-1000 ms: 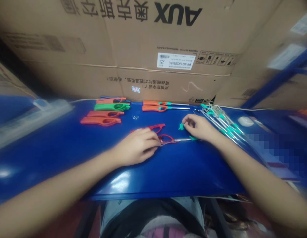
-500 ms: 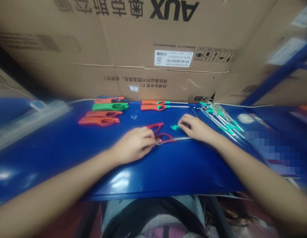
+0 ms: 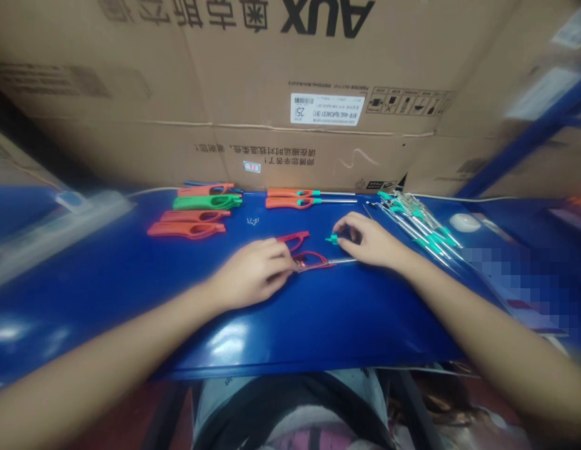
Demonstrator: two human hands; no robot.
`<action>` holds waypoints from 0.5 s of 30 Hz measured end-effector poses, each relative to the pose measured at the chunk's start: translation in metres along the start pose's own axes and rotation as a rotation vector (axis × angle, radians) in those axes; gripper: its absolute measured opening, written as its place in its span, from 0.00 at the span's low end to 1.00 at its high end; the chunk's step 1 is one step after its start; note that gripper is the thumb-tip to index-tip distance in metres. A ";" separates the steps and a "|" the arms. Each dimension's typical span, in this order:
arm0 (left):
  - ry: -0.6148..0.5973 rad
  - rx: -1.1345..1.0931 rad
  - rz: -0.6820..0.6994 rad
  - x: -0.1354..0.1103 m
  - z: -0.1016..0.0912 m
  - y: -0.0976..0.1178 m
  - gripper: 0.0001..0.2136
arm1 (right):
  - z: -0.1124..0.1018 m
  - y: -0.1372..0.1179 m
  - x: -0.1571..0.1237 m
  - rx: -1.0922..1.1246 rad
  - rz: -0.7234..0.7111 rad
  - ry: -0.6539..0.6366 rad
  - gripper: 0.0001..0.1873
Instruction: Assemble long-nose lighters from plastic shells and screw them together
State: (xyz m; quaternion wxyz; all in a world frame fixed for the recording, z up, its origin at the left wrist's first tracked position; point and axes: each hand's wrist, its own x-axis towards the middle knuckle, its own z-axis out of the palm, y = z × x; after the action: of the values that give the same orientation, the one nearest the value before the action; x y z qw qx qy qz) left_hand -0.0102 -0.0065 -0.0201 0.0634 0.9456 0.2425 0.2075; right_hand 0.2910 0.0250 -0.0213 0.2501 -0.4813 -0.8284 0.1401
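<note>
My left hand (image 3: 255,272) rests on the blue table (image 3: 131,294), fingers closed on the end of a red plastic handle shell (image 3: 313,260) with a thin metal rod sticking out to the right. A second red shell half (image 3: 294,237) lies just behind it. My right hand (image 3: 369,240) pinches a small teal plastic piece (image 3: 332,239) just above the rod.
Orange and green handle shells (image 3: 196,214) lie at the back left. Two orange lighters with teal collars (image 3: 299,197) lie at the back centre. A pile of metal rods with teal fittings (image 3: 421,225) lies to the right. Large cardboard boxes (image 3: 271,87) stand behind.
My right hand has shifted a little to the left with the teal piece, closer to the red shell. My left hand has stayed on the red handle.
</note>
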 end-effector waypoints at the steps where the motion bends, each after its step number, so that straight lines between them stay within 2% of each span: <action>1: -0.005 -0.001 0.004 0.000 0.000 0.000 0.10 | 0.001 -0.001 0.000 0.005 -0.013 -0.017 0.06; 6: -0.018 -0.010 0.015 0.000 0.000 0.000 0.10 | 0.008 -0.001 0.002 0.032 0.026 -0.053 0.10; 12: 0.003 -0.009 -0.019 0.000 -0.001 0.002 0.11 | 0.003 0.000 0.001 -0.063 0.091 0.079 0.08; 15: 0.016 -0.017 -0.053 0.002 -0.002 0.003 0.10 | -0.005 0.000 -0.001 -0.098 0.064 -0.008 0.09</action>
State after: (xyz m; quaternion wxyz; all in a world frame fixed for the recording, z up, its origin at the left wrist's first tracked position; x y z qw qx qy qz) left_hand -0.0085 -0.0084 -0.0170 0.0749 0.9366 0.2662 0.2153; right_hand 0.2943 0.0242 -0.0174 0.2184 -0.5186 -0.8195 0.1090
